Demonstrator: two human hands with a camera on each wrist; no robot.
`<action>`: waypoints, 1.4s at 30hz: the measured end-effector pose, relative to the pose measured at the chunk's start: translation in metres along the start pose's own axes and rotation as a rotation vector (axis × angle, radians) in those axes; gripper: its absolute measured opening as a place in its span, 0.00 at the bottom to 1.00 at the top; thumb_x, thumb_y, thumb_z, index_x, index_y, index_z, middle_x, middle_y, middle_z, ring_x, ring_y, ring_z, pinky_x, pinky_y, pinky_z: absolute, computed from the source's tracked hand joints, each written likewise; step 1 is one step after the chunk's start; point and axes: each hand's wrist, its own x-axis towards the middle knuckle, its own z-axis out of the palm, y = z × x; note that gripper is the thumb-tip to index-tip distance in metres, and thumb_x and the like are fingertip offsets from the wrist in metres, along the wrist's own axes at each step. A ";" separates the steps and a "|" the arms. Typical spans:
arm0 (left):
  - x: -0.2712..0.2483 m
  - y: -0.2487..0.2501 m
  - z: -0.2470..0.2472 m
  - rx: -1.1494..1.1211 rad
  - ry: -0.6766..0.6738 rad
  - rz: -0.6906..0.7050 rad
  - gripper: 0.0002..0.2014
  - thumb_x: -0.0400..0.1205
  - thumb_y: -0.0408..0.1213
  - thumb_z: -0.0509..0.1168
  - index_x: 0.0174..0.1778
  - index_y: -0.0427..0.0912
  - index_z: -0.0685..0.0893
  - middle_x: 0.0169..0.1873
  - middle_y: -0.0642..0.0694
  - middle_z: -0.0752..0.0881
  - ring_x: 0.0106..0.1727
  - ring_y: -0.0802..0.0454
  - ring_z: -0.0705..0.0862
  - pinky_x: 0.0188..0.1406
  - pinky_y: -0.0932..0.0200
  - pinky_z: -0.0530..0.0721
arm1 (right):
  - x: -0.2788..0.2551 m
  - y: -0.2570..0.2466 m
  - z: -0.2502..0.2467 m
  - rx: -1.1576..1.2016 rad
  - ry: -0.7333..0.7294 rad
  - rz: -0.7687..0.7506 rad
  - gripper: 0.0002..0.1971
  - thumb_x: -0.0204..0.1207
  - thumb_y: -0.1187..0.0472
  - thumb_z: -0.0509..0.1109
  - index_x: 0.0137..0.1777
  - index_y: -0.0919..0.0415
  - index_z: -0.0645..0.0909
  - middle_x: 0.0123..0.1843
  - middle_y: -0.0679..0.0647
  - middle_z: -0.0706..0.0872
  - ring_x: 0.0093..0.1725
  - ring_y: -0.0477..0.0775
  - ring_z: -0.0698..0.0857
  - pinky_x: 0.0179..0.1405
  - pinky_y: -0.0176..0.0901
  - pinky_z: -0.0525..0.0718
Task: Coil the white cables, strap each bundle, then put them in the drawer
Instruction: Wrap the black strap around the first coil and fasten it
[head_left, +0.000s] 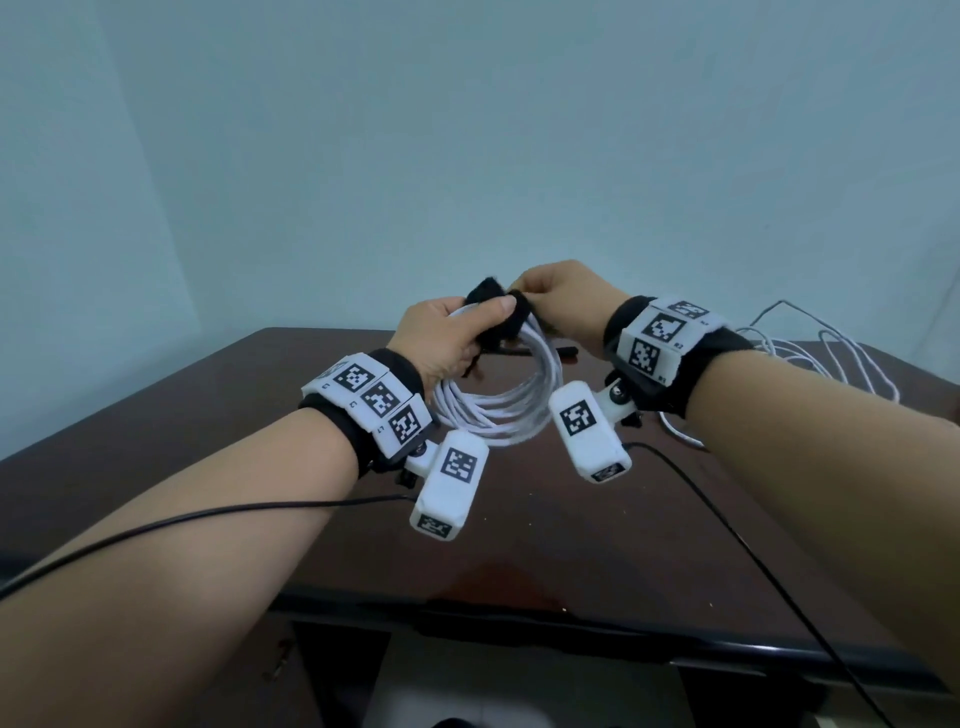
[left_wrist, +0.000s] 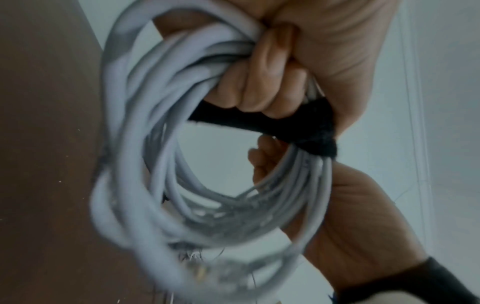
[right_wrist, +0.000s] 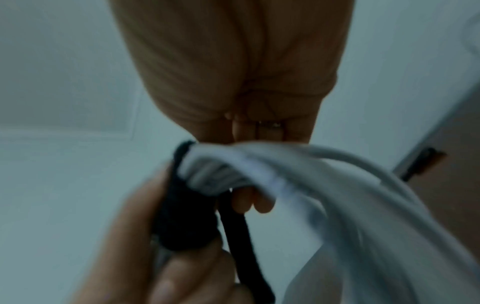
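I hold a coil of white cable (head_left: 498, 410) (left_wrist: 145, 144) in the air above the dark brown table (head_left: 571, 530). My left hand (head_left: 452, 338) (left_wrist: 272, 67) grips the top of the coil, its thumb pressing on the black strap (head_left: 506, 317) (left_wrist: 293, 127) (right_wrist: 187, 216) wrapped round the strands. My right hand (head_left: 556, 296) (right_wrist: 233, 72) pinches the strap's loose end at the top of the coil. A second white cable (head_left: 826, 358) lies loose on the table at the far right.
Another black strap (head_left: 563, 352) lies on the table behind the coil. Thin black camera leads (head_left: 727, 525) run from both wrists across the table. The table's front edge (head_left: 519, 618) is near me, with dark furniture below it.
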 end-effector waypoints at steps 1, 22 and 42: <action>0.003 0.000 -0.002 -0.007 0.018 -0.003 0.16 0.77 0.43 0.72 0.30 0.41 0.74 0.12 0.50 0.67 0.11 0.58 0.61 0.11 0.70 0.58 | -0.001 -0.001 0.000 0.091 -0.030 0.036 0.08 0.77 0.70 0.63 0.38 0.66 0.81 0.33 0.60 0.82 0.35 0.55 0.78 0.43 0.48 0.79; 0.018 -0.012 -0.013 -0.269 0.188 -0.215 0.21 0.76 0.48 0.72 0.29 0.45 0.68 0.11 0.54 0.66 0.11 0.59 0.60 0.14 0.69 0.56 | -0.017 -0.002 0.011 -0.308 0.346 -0.132 0.08 0.70 0.56 0.72 0.46 0.57 0.80 0.44 0.50 0.83 0.44 0.50 0.80 0.45 0.43 0.81; 0.028 -0.013 -0.024 -0.085 0.296 -0.097 0.23 0.76 0.46 0.73 0.24 0.46 0.66 0.11 0.52 0.65 0.12 0.55 0.60 0.15 0.68 0.57 | -0.032 -0.006 0.020 0.347 -0.095 0.152 0.14 0.80 0.66 0.61 0.31 0.60 0.72 0.21 0.54 0.74 0.16 0.47 0.65 0.19 0.34 0.61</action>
